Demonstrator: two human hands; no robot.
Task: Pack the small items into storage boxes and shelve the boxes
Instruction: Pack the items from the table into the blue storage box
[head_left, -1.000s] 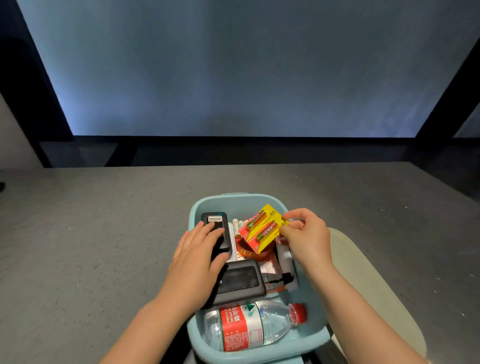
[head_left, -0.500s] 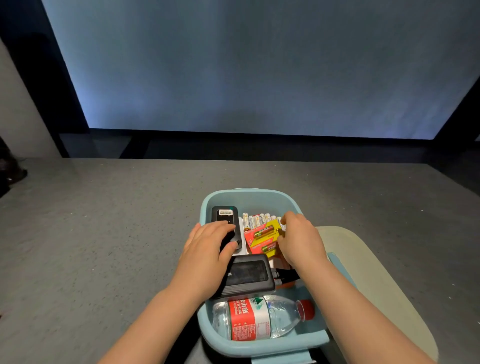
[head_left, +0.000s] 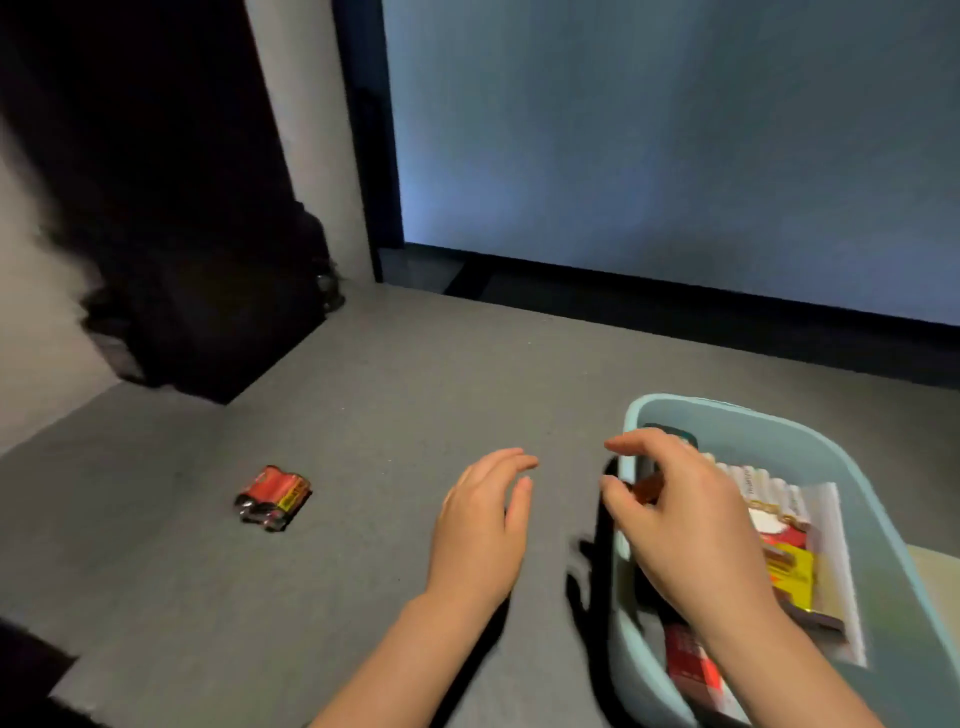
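The pale blue, round-cornered plastic storage box (head_left: 789, 447) stands on the grey desk (head_left: 363, 415) and serves as the landmark here; a small shrink-wrapped bundle of red and black batteries (head_left: 273, 498) lies on the desk well to the left of the box, apart from everything else; it looks like the one small item not yet packed. Inside the box lie a row of white batteries (head_left: 769, 486) toward the far side, a red and yellow battery card (head_left: 792, 571) nearer the middle, and a red-labelled item at the near end, blurred; more is hidden under the arm.

The left hand (head_left: 480, 525) hovers over the desk just left of the box, fingers loosely spread and holding nothing; the right hand (head_left: 680, 519) is above the box's left wall, fingers curled with thumb and forefinger apart; something small and brownish shows by the thumb, but motion blur makes it impossible to tell whether it is pinched.

The step in hand, as I judge it, is fetching the loose bundle; the left hand is the nearer one, so it should reach leftward away from the box, close thumb and fingers across the bundle's short sides so the wrap does not slip, and lift it clear; it should go down into a free gap in the box, lying flat, so a lid can later close; the right hand would do well to steady the box's left wall meanwhile.
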